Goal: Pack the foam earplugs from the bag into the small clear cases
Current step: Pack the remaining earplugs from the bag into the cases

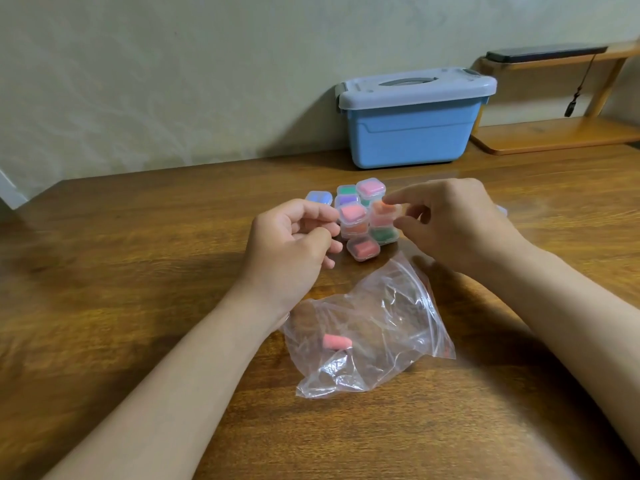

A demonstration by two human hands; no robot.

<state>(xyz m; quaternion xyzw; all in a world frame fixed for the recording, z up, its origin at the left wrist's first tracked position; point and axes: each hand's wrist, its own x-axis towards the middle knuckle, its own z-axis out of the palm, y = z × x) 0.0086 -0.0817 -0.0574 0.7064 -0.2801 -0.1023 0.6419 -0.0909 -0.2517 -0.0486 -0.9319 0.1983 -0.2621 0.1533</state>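
Hands: left [294, 237] loosely curled, empty; right [457, 220] pinched on one orange case [381, 212]; roughly ten cases [363, 249], one bag [398, 317], one pink earplug [336, 342].

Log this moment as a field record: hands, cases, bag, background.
left hand: fingers curled beside the cases; unclear whether it holds anything
right hand: forefinger and thumb pinch an orange-filled small clear case atop the cluster
cases: cluster of small clear plastic cases holding coloured foam, some stacked
bag: crumpled clear plastic zip bag, one pink foam earplug inside
background: blue plastic storage box with grey lid by the wall
surface: brown wooden table
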